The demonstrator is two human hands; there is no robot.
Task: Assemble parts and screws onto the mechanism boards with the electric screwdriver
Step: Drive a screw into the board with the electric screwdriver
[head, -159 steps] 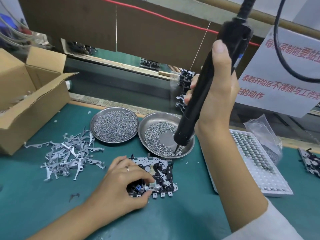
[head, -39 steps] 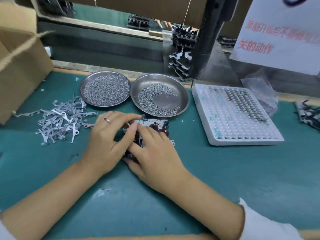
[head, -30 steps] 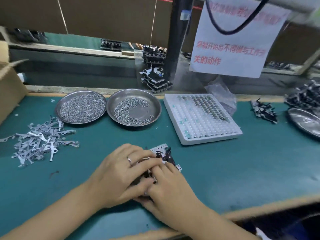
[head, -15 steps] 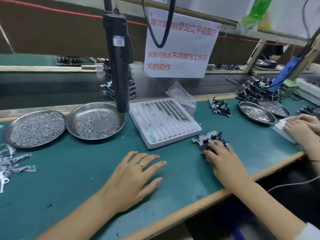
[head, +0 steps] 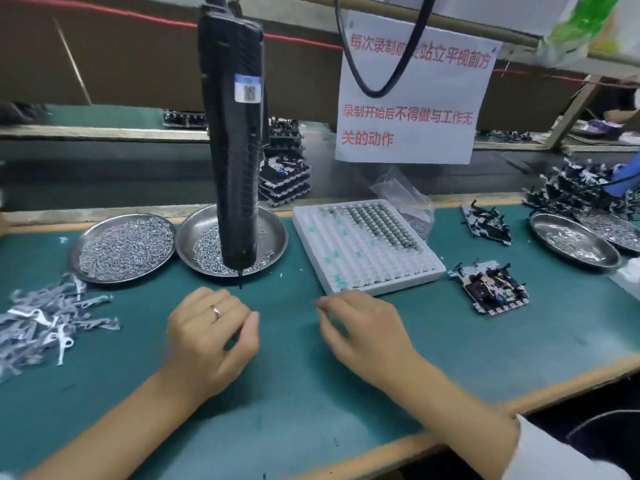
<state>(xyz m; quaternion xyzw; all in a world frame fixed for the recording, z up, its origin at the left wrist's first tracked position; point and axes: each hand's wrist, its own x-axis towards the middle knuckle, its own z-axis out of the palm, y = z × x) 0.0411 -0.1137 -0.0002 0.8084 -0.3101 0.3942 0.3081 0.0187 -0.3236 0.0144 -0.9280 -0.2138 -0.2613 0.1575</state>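
The black electric screwdriver (head: 235, 140) hangs free above the green mat, its bit just over the right screw dish (head: 273, 233). A mechanism board (head: 490, 287) lies on the mat at the right, apart from both hands. My left hand (head: 207, 336), with a ring, hovers over the mat with loosely curled fingers and holds nothing. My right hand (head: 360, 327) is low over the mat near the white tray, fingers loosely bent, with nothing in it.
A second dish of screws (head: 121, 249) and a pile of grey metal levers (head: 45, 323) lie at the left. A white parts tray (head: 363, 247) sits centre right. Another board (head: 485, 225), more dishes (head: 571, 242) and stacked boards (head: 284, 178) are behind.
My right hand let go of the mechanism board at the right and drew back toward the middle. My left hand's fingers have curled. The view has shifted right.
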